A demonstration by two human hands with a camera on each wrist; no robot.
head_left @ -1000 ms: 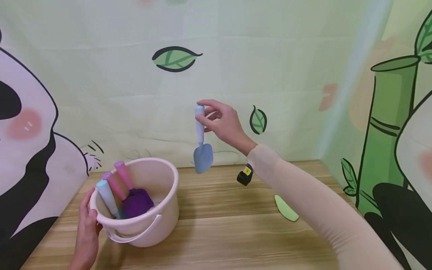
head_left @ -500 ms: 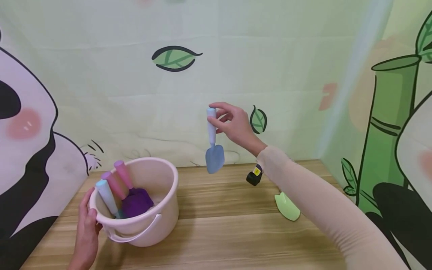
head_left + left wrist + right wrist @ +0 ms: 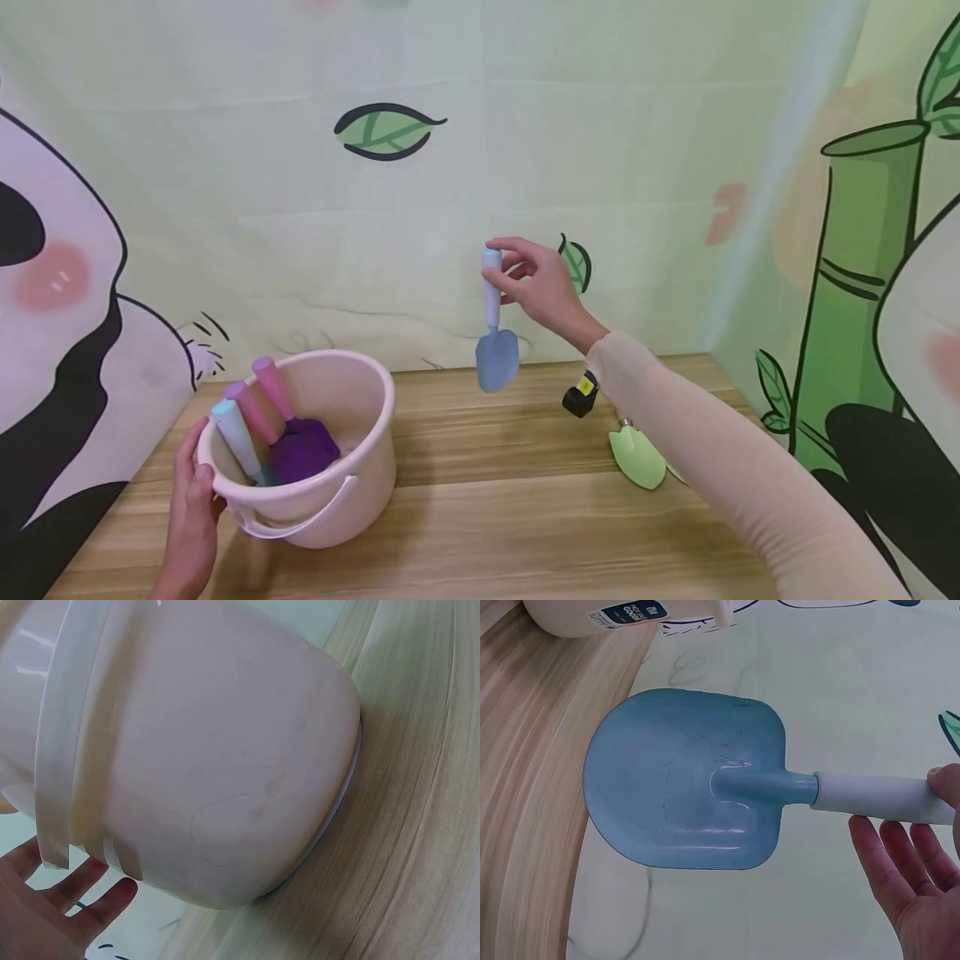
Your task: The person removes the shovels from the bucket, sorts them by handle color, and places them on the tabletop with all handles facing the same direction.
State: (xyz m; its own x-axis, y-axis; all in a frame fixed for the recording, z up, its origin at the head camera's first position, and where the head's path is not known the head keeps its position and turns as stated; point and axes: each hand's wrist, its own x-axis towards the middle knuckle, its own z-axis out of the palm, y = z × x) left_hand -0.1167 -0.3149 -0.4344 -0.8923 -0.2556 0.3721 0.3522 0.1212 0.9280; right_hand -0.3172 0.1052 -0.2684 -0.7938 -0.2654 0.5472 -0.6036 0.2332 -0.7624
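My right hand pinches the top of the pale handle of a small blue shovel, which hangs blade down above the table. The right wrist view shows the whole shovel blade, with thumb and fingers at the handle's end. At left, my left hand holds the rim of a pale pink bucket. In the left wrist view its fingers touch the bucket below the rim. Inside the bucket lean two pink-handled tools, a dark purple blade among them, and a tool with a pale blue handle.
A green trowel blade lies on the wooden table, its handle mostly behind my right sleeve. Another green edge shows beside it. A black device with a yellow label sits at my right wrist. Printed cloth stands behind the table.
My right hand has carried the blue shovel to the right and slightly down, away from the bucket. More of the green trowel now shows. The left hand and bucket have stayed put.
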